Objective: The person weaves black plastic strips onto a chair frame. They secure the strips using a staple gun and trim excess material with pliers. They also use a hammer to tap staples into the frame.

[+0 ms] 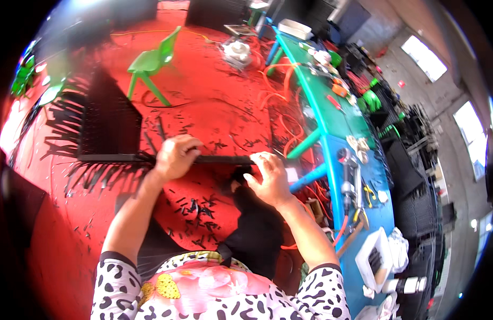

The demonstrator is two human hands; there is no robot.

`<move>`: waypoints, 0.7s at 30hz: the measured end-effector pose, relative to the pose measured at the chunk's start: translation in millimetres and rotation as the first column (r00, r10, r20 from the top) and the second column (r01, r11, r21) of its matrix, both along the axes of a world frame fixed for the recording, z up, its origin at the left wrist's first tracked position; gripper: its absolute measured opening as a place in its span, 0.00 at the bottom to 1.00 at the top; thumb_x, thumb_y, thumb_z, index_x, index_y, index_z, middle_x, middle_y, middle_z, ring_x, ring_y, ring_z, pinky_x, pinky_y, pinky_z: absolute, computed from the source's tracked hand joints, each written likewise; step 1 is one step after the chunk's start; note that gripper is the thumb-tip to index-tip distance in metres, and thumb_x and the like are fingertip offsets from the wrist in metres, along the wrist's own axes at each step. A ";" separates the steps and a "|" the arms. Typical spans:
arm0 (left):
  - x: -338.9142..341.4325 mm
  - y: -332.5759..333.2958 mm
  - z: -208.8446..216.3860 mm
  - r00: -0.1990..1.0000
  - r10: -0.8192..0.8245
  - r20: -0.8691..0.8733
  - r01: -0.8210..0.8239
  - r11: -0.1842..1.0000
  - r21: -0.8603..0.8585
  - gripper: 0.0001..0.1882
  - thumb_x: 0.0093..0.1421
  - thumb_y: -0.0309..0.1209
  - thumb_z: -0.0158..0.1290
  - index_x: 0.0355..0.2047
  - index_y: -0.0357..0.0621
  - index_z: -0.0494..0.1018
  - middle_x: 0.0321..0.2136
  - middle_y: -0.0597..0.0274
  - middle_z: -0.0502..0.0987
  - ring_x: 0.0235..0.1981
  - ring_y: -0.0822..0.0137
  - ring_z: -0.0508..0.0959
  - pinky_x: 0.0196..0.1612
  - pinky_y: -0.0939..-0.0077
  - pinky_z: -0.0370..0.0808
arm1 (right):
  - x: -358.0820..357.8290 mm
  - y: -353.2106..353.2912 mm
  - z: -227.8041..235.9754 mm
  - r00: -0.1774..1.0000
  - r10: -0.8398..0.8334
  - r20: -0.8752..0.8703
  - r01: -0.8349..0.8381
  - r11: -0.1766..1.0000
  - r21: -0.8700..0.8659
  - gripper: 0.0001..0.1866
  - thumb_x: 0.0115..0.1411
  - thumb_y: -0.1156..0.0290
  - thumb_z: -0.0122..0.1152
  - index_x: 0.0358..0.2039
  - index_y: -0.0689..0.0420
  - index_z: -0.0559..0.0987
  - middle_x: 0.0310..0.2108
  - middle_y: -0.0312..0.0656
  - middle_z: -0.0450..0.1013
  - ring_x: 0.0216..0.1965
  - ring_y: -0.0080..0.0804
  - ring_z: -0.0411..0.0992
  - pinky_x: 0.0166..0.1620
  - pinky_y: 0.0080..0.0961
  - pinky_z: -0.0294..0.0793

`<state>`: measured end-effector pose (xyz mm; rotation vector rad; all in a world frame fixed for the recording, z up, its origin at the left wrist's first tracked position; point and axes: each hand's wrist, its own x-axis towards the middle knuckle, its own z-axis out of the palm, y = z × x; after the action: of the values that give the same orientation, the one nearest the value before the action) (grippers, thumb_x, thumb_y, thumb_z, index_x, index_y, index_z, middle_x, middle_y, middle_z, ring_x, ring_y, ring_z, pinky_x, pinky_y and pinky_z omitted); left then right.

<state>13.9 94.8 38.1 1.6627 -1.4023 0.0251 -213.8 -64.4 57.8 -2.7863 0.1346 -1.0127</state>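
A long black bar [225, 159] runs level in front of me, in line with the lower edge of a dark panel [110, 120] whose sides are fringed with loose black strips [65, 125]. My left hand [175, 156] is closed around the bar near the panel's right corner, thumb and fingers pinched together. At the bar's right end, the fingers of my right hand [269, 177] curl over it, with the thumb standing lower. Whether a strip lies between the left fingers is hidden. Black-clad legs [254, 226] show below the hands.
Short black offcuts [201, 208] litter the red floor [203, 125]. A green chair [153, 61] stands ahead. To the right is a green and blue table [332, 144] with a power tool [346, 176], pliers [361, 218] and a white basket [373, 258]. Orange hoses [286, 96] trail beside it.
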 end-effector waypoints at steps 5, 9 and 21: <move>-22.2 11.1 -10.0 0.995 -0.034 0.097 0.042 0.996 -0.078 0.09 0.48 0.25 0.56 0.32 0.42 0.75 0.28 0.55 0.77 0.34 0.53 0.77 0.38 0.64 0.75 | 26.9 2.7 -8.8 0.968 -0.014 -0.249 0.007 1.000 -0.030 0.36 0.43 0.61 0.71 0.52 0.59 0.68 0.44 0.46 0.70 0.48 0.45 0.68 0.51 0.38 0.67; -31.7 21.1 -15.6 0.992 -0.086 0.097 0.096 0.990 -0.105 0.11 0.44 0.21 0.57 0.31 0.39 0.74 0.26 0.57 0.76 0.31 0.55 0.76 0.34 0.65 0.75 | 32.9 12.5 -26.1 0.922 -0.022 -0.386 0.002 0.999 -0.051 0.35 0.43 0.60 0.71 0.51 0.58 0.69 0.41 0.46 0.71 0.43 0.42 0.72 0.45 0.37 0.71; -103.4 52.9 -42.6 0.873 -0.445 0.198 0.486 0.828 -0.279 0.09 0.46 0.30 0.53 0.30 0.43 0.73 0.23 0.62 0.71 0.27 0.61 0.73 0.30 0.68 0.70 | 2.4 17.6 -54.0 0.871 0.023 -0.491 -0.045 0.998 -0.034 0.24 0.41 0.62 0.72 0.38 0.55 0.74 0.31 0.42 0.72 0.35 0.44 0.73 0.36 0.36 0.75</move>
<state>-89.4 147.7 -4.5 1.0323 -1.7677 0.0748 -211.3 -46.8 3.8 -3.0109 0.1264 -0.2765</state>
